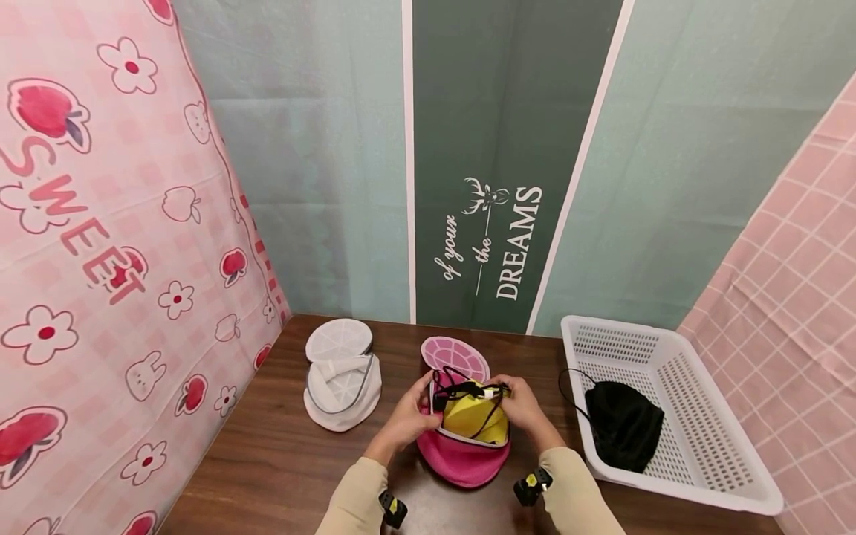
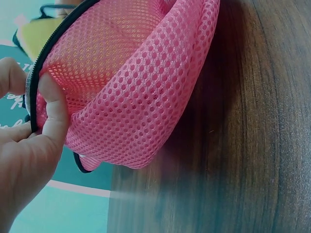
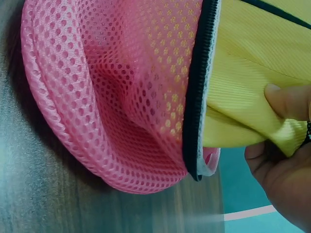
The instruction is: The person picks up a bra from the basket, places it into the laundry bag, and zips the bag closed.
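Observation:
A pink mesh laundry bag (image 1: 461, 462) stands on the table with its zipped mouth open and its round pink lid (image 1: 456, 357) folded back. My left hand (image 1: 409, 413) grips the bag's rim, thumb and fingers on either side of the zip edge (image 2: 35, 92) in the left wrist view. Partly inside the bag is a yellow ribbed cloth piece (image 1: 468, 416) with thin black straps (image 1: 461, 388). At the mouth's right side, my right hand (image 1: 524, 407) pinches the yellow cloth (image 3: 243, 82) between thumb and fingers. The cloth's lower part shows through the mesh.
A white mesh laundry bag (image 1: 342, 410) with its lid turned back sits to the left. On the right, a white plastic basket (image 1: 718, 401) holds a black cloth piece (image 1: 622, 427) with a thin loop over the rim. Fabric curtains (image 1: 321, 186) line the back and sides.

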{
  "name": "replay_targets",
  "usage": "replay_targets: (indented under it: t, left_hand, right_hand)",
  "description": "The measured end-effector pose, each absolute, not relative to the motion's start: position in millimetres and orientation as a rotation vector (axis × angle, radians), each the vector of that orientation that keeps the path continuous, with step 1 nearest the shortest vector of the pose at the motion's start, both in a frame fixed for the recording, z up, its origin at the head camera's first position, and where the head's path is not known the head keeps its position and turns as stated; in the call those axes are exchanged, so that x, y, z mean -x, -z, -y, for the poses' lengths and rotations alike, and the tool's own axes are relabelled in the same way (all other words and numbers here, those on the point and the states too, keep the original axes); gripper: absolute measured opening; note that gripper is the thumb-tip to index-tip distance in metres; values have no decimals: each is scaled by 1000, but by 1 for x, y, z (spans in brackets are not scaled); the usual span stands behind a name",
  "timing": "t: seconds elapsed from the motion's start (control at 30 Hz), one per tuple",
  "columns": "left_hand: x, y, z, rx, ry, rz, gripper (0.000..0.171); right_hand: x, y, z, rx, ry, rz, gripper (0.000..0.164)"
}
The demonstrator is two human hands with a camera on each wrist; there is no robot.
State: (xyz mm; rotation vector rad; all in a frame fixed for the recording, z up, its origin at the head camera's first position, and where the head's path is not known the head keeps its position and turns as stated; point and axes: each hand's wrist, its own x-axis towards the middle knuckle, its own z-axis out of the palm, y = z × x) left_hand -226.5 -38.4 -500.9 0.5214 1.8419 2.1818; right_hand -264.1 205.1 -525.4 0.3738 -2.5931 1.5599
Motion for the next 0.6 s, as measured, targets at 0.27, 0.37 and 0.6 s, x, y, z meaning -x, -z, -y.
replay_targets:
  t: [0.27, 0.37, 0.6]
  left_hand:
    - [223, 497, 38, -518, -2144, -1933, 84]
    - [223, 497, 38, -541, -2140, -1926, 84]
    - [224, 497, 38, -584, -2144, -1907, 82]
  right_hand:
    - [262, 517, -197, -260, -1605, 2683, 7]
    - [260, 516, -196, -221, -1634, 2733, 20]
    - [260, 512, -197, -153, -1990, 2733, 49]
